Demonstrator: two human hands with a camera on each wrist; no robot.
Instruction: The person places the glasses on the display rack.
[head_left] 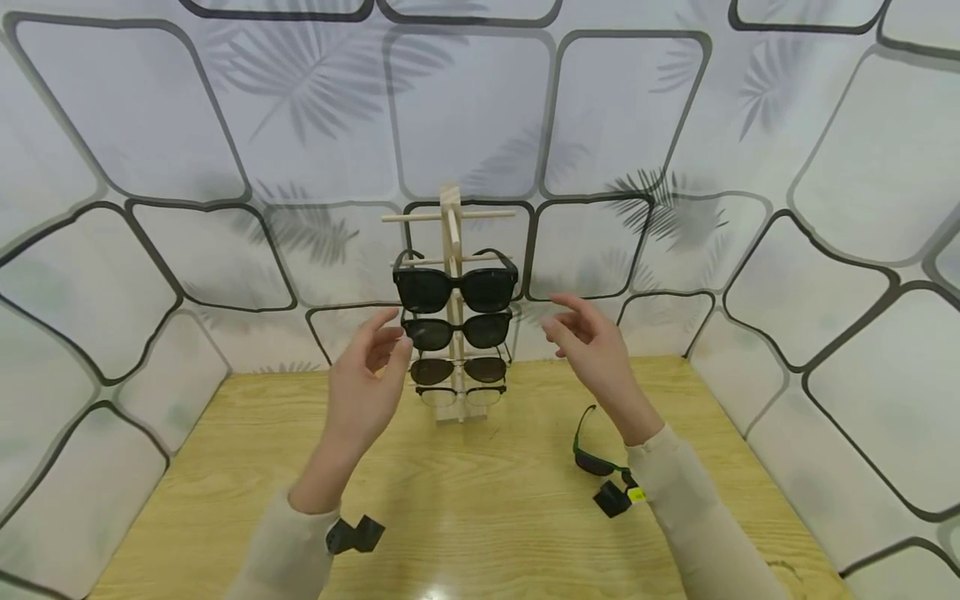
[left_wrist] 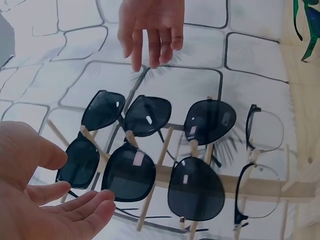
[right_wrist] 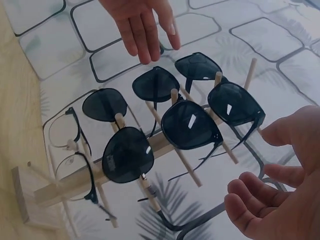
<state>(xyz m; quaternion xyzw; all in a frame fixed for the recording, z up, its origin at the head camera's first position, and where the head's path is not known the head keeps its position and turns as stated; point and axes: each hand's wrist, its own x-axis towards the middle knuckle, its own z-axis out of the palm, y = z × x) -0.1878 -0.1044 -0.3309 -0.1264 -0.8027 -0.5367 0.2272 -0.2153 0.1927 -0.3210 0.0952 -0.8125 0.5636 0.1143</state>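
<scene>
A wooden display stand (head_left: 450, 218) holds several pairs of glasses, one above another. Uppermost are thick black sunglasses (head_left: 487, 290), with a second black pair (head_left: 486, 331) below them. Lower down hang dark-lensed sunglasses (head_left: 486, 369) with a thin frame, then clear half-rim glasses (head_left: 486, 396). On the stand's left side, my left hand (head_left: 367, 375) has its fingers loosely bent, fingertips close to the black pairs. My right hand (head_left: 596, 350) hovers to the right, a gap between its fingers and the frames. Neither palm holds anything; the right wrist view shows relaxed right fingers (right_wrist: 260, 192).
Green-and-black sunglasses (head_left: 595, 463) lie on the wooden table (head_left: 465, 517), partly hidden by the right wrist's camera (head_left: 612, 499). A patterned cloth backdrop (head_left: 472, 108) encloses the back and both sides. The stand's crossbar (head_left: 487, 214) juts out above the top pair.
</scene>
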